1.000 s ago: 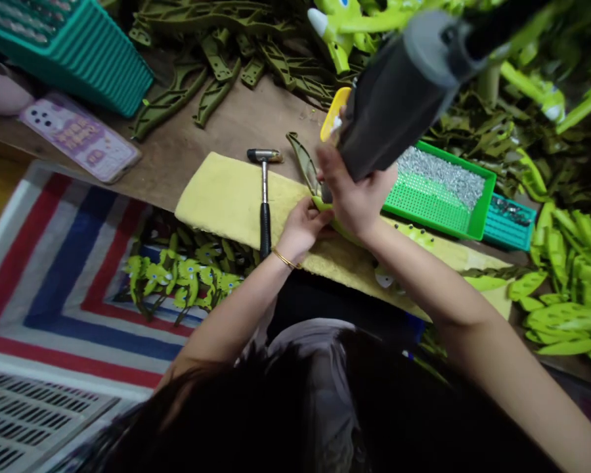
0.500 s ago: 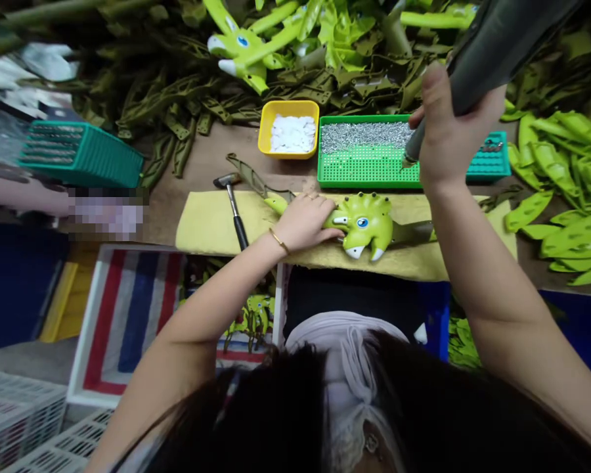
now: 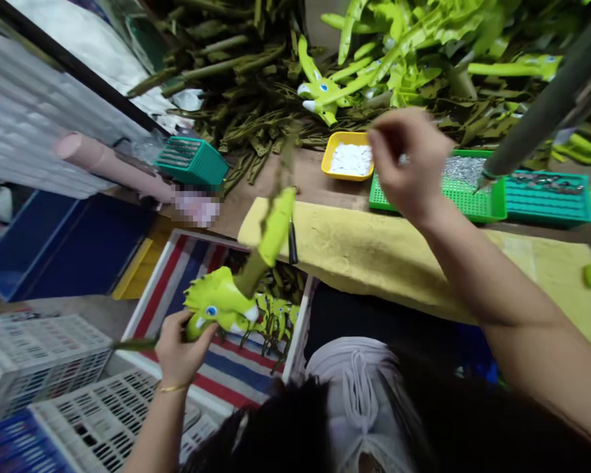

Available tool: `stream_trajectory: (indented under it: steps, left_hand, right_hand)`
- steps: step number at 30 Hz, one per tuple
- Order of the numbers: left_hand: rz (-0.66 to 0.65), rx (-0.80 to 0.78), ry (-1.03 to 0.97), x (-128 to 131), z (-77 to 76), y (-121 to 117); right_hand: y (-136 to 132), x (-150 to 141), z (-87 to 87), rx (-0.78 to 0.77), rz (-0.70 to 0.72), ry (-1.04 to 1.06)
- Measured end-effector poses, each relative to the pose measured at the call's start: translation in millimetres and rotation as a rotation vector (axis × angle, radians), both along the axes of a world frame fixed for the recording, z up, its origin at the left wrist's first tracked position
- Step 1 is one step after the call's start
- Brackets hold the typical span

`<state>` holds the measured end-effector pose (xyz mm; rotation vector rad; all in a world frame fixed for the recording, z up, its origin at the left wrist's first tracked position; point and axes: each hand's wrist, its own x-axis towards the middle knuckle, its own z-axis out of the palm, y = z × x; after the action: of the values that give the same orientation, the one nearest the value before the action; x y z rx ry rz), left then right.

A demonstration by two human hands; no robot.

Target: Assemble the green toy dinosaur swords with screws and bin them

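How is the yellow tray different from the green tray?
The yellow tray is smaller and holds white pieces; the green tray is larger, has a perforated base, and holds silver bits. The right hand partly covers the green tray, not the yellow tray. Both are shallow, open trays.

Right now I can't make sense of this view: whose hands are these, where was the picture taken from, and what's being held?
These are a person's own bare hands, filmed by a camera worn on their head, looking forward and down. The dark hair at the bottom is the wearer's. Their left hand holds a lime-green toy dinosaur near its head. Their right hand is raised and blurred, so I can't tell whether it holds anything. On the wooden bench lie a yellow towel, a yellow tub of white pieces and a green tray of small silver pieces. A dark cylindrical tool hangs above. A co-worker's arm shows at the left.
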<state>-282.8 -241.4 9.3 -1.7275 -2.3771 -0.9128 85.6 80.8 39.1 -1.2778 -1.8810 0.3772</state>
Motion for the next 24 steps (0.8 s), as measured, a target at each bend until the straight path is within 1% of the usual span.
stream_trajectory:
  steps: [1,2,3,4,5,7,10,14,17,19,21,22,23,24]
  left_hand:
    - [0.150,-0.012,-0.185,5.4,-6.5,-2.8]
    - [0.256,-0.031,-0.391,13.7,-12.1,-2.0]
    - [0.320,-0.049,-0.612,23.5,-17.0,1.3]
    - [0.329,-0.062,-0.713,33.0,-21.1,6.1]
    - [0.329,-0.065,-0.784,41.3,-24.3,11.6]
    - [0.318,-0.054,-0.885,52.6,-28.1,21.2]
    - [0.298,-0.030,-1.017,59.5,-28.2,27.5]
    - [0.252,-0.033,-1.140,64.9,-23.0,28.8]
    - [0.234,-0.034,-1.184,69.6,-19.4,31.1]
    - [0.228,-0.032,-1.202,73.1,-17.0,32.8]
    - [0.222,-0.032,-1.220,77.4,-14.0,34.7]
    - [0.218,-0.033,-1.231,80.2,-12.4,36.1]
    - [0.213,-0.035,-1.245,83.4,-10.7,38.1]
    - [0.207,-0.037,-1.260,87.0,-9.2,40.7]
  right_hand:
    - [13.7,-12.4,0.7,-0.053,0.003,-0.140]
    - [26.9,-22.3,1.0,-0.138,0.000,-0.314]
    - [38.5,-30.1,0.6,-0.237,-0.008,-0.493]
    - [48.0,-35.9,-0.7,-0.329,-0.019,-0.642]
    - [55.2,-40.1,-2.7,-0.400,-0.029,-0.734]
    - [62.7,-44.3,-8.1,-0.463,-0.043,-0.797]
    - [63.0,-44.9,-14.2,-0.455,-0.065,-0.774]
    - [59.4,-46.7,-14.2,-0.490,-0.130,-0.747]
    - [58.1,-45.6,-12.5,-0.476,-0.098,-0.732]
    - [54.0,-41.4,-10.6,-0.430,-0.072,-0.667]
    - [41.8,-37.6,-7.0,-0.358,-0.065,-0.575]
    - [31.1,-37.4,-4.4,-0.300,-0.057,-0.500]
    - [16.8,-39.0,-1.3,-0.236,-0.037,-0.400]
    - [-1.1,-42.5,1.9,-0.186,0.012,-0.284]
